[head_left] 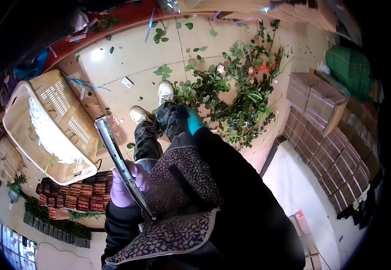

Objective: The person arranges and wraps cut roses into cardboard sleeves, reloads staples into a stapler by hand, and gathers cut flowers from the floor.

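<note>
My left hand (130,183), in a purple glove, is closed round a long, narrow metal tool (122,168), which slants from beside the basket down to the patterned apron (182,180). My right hand (194,121), in a teal glove, hangs low beside my right leg in camouflage trousers. Its fingers are blurred and partly hidden against the leg, so their pose is unclear. Green leafy stems (245,90) with a few pink blooms lie on the floor beyond it.
At the left a large cream plastic basket (85,135) is tipped over, with white material inside. Reddish bundles (78,195) lie below it. Stacked cardboard boxes (323,153) and a green sack (350,69) stand at the right. Loose leaves are scattered on the tiled floor (128,58).
</note>
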Demonstrator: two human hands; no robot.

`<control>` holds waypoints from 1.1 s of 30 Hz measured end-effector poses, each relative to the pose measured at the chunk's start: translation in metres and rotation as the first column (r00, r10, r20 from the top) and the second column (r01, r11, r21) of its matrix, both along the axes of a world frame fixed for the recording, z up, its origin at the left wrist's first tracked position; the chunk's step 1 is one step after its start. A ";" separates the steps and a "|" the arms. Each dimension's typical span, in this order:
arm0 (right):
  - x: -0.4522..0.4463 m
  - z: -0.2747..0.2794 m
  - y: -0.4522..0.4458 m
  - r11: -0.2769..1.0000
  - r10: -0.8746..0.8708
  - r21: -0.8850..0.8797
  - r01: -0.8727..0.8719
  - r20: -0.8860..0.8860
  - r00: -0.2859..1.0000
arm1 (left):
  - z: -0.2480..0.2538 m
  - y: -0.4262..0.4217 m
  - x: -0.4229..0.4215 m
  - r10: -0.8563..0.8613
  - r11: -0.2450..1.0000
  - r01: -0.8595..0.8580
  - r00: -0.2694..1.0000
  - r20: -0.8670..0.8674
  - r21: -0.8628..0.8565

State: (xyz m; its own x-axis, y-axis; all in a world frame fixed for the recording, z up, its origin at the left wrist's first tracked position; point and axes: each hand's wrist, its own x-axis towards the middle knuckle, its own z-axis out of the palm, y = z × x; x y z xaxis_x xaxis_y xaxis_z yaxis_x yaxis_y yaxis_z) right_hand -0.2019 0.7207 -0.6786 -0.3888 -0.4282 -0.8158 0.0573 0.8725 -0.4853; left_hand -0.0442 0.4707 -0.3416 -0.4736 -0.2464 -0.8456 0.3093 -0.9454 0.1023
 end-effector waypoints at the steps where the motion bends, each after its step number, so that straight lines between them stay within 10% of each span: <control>1: -0.006 -0.017 -0.001 0.998 -0.056 0.025 0.056 0.000 0.998 | -0.009 0.002 0.003 -0.013 1.000 0.013 1.000 -0.002 -0.019; 8: -0.019 -0.016 0.016 0.993 -0.090 0.074 0.093 -0.043 0.995 | -0.038 0.004 0.011 -0.132 0.991 0.132 0.991 0.024 -0.003; 14: 0.000 -0.098 0.081 0.975 -0.086 0.203 0.088 -0.020 0.996 | -0.058 0.014 0.005 -0.234 0.972 0.234 0.972 0.031 -0.021; 16: -0.002 -0.176 0.105 0.870 0.145 0.493 -0.009 -0.238 0.960 | -0.065 0.016 0.007 -0.258 0.966 0.258 0.966 0.017 0.010; 18: -0.007 -0.250 0.125 0.958 -0.211 0.086 0.275 -0.439 0.873 | -0.074 0.016 0.010 -0.286 0.958 0.285 0.958 0.016 0.031; 21: -0.067 -0.249 0.073 0.916 -0.328 0.203 0.347 -0.123 0.937 | -0.085 0.015 0.010 -0.324 0.946 0.322 0.944 0.060 0.034; 26: -0.081 -0.286 0.032 0.845 -0.202 0.362 0.393 -0.465 0.862 | -0.107 0.013 0.013 -0.259 0.964 0.254 0.964 0.061 0.085; 33: -0.032 -0.204 0.059 0.676 -0.725 -0.112 0.728 0.076 0.685 | -0.085 0.010 -0.009 -0.313 0.950 0.312 0.949 0.045 0.024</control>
